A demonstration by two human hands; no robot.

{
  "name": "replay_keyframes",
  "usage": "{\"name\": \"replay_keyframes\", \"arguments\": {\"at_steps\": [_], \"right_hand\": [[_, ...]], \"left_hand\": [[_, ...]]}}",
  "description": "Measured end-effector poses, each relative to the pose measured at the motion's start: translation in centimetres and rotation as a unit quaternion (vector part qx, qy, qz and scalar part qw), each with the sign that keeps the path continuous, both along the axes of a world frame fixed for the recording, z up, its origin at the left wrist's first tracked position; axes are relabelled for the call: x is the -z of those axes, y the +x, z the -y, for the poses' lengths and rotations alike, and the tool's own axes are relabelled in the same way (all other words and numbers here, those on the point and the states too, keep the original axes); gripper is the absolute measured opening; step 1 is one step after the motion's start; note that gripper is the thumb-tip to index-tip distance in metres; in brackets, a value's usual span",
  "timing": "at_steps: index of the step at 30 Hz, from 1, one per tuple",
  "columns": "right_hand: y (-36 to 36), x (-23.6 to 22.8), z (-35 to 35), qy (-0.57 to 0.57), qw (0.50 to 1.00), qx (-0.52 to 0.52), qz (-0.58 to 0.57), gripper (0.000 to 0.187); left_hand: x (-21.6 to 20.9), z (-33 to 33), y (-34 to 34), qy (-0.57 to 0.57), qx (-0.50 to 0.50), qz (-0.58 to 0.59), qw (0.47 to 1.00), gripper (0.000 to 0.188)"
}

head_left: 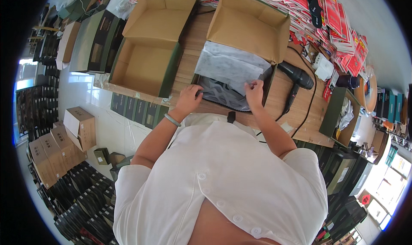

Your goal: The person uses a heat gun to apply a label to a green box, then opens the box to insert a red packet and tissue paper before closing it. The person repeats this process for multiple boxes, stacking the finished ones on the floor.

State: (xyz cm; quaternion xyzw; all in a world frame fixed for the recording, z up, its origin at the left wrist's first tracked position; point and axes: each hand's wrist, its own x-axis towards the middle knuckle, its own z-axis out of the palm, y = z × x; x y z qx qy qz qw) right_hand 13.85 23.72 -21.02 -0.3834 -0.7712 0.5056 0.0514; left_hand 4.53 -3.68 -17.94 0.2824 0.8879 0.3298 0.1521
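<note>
Cartons (88,132) stand left of the wooden table (316,122). The right hand (254,92) pinches white wrapping paper (227,65) over the open box (246,24), centre; the left hand (190,98) curls by its left rim, grip unclear.

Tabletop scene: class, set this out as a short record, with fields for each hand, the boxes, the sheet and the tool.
Left hand: at the left edge of the filled box
Right hand: fingers at the lower right of the pale sheet
Filled box: lid open, dark contents, kind unclear
Pale sheet: across the box's far part
Other box: left, lid open
Hair dryer: black, right of the filled box
</note>
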Motion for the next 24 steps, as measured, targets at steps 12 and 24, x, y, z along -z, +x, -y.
{"name": "replay_keyframes", "arguments": {"at_steps": [12,24], "right_hand": [[-11.6,-22.7,-9.2,-0.448,0.772,-0.021,-0.451,0.013],[-12.3,-39.4,-8.0,-0.348,0.71,-0.117,-0.601,0.032]], "left_hand": [[1.1,-3.5,-3.4,-0.2,-0.131,-0.052,0.97,0.053],[-4.5,-8.3,-6.3,-0.006,-0.136,-0.125,0.983,0.107]]}}
